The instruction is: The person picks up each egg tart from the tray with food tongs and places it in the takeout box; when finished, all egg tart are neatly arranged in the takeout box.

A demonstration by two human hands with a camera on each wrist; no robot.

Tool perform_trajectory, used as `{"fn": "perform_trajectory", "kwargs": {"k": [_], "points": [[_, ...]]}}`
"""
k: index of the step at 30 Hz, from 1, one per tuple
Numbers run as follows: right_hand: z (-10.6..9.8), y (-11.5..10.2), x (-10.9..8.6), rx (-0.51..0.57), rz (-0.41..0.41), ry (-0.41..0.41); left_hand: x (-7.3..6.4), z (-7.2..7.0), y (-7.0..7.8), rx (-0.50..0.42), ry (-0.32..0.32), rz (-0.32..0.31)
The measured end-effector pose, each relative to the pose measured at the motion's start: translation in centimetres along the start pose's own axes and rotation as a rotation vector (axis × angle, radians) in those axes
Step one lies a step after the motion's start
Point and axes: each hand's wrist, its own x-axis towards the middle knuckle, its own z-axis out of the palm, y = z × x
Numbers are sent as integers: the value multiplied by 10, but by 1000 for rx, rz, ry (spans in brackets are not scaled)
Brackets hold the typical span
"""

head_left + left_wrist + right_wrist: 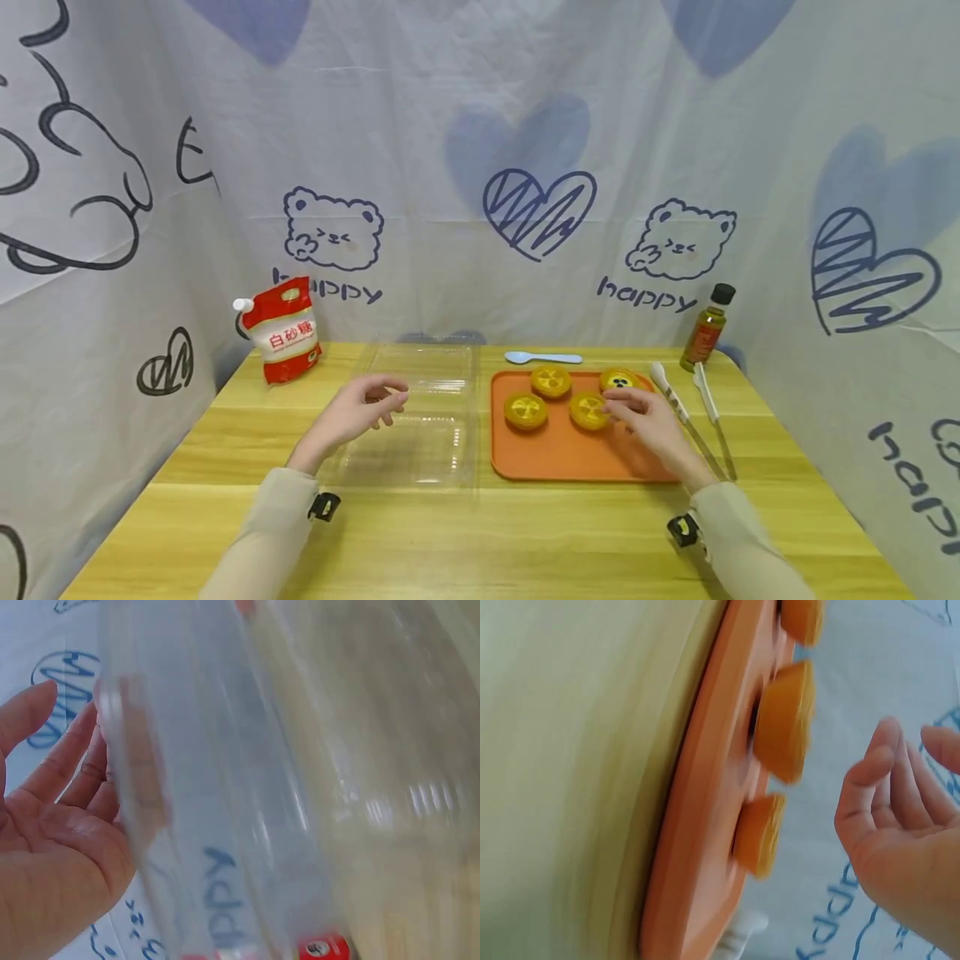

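Note:
My left hand (358,410), fingers loosely bent and holding nothing, hovers over the left side of a clear plastic clamshell box (420,454). In the left wrist view, the transparent wall (225,772) of this box covers part of the fingers. Over the right part of an orange tray (555,462), my right hand (651,423) hangs with relaxed, slightly curved fingers and nothing in them. Several yellow egg tarts sit on the tray; the nearest egg tart (587,412) is partly overlapped by my right fingertips in the head view. The right wrist view shows space between hand and tarts (786,724).
Metal tongs (712,442) with white ends lean over the tray's right side. Behind the tray lies a pale blue spoon (543,358). An oil bottle (705,333) stands back right, a red-and-white sugar bag (288,333) back left. Printed cloth (420,167) encloses the table.

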Motion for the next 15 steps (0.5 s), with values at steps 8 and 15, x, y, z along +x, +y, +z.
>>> {"fn": "perform_trajectory", "kwargs": {"k": [8,15], "points": [[-26,13,-7,-61,29,-16,-12,-27,-17,-41,4,-63],[-49,22,-14,-82,29,-5,-19,-42,-31,-53,44,-101]]}}
